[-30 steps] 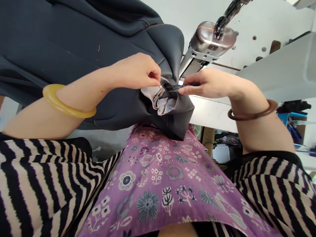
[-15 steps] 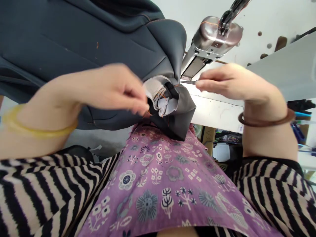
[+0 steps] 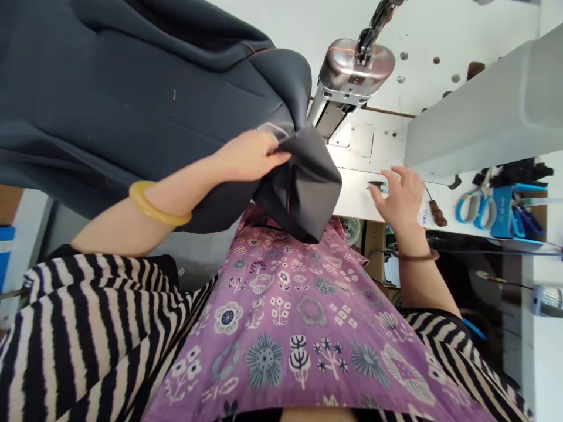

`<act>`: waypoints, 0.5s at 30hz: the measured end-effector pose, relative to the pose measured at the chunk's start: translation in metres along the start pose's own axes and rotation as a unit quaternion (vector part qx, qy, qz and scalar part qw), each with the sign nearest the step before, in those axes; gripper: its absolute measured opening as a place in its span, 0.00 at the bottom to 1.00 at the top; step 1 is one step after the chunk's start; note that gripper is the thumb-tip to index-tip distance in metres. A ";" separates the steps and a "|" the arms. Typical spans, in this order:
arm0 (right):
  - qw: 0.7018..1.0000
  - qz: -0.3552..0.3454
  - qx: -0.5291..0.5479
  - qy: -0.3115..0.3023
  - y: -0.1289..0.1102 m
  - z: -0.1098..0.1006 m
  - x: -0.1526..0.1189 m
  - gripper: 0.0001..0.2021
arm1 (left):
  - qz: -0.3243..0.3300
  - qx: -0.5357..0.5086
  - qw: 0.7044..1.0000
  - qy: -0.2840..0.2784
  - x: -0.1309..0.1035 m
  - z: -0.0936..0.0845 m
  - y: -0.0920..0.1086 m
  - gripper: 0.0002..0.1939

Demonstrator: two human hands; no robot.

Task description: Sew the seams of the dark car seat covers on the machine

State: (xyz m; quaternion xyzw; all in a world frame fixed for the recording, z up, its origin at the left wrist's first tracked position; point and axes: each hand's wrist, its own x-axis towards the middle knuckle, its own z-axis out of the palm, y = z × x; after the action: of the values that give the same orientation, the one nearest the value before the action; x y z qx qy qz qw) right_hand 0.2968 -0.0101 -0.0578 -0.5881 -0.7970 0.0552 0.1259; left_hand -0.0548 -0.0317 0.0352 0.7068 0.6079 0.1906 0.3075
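A large dark leather-like cover with orange stitching spreads across the left and over my lap. My left hand is closed on the black flap at its near end, thumb on top of the edge. The pale inside of that end is mostly hidden by the folded flap. My right hand, fingers spread and holding nothing, hovers over the table's front edge. Beside its thumb lies a small dark tool with a teal part, partly covered by the fingers.
The sewing machine head stands just beyond the flap, its white arm running along the right. A wooden-handled awl, blue-handled scissors and a blue box of tools lie at the right.
My left hand has moved right and taken hold of the flap, folding it over the opening. My right hand has moved down and away from the needle area; the dark pointed tool has left its fingers.
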 end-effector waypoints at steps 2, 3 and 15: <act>0.984 -0.135 0.104 0.045 -0.050 -0.023 -0.008 0.22 | -0.099 -0.096 0.990 -0.034 0.012 -0.023 0.006 0.11; 0.964 -0.215 0.148 0.046 -0.075 -0.034 -0.012 0.22 | -0.136 -0.147 0.978 -0.054 0.016 -0.034 0.009 0.10; 0.936 -0.272 0.221 -0.016 -0.099 -0.023 0.042 0.32 | -0.199 -0.402 0.888 -0.102 0.056 -0.048 0.009 0.16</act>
State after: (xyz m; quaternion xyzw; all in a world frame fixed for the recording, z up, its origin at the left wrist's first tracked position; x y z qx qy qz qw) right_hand 0.2000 -0.0014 -0.0065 -0.3048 -0.8962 0.2029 0.2505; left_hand -0.0687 0.0320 0.0707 0.4021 0.5728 0.2804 0.6570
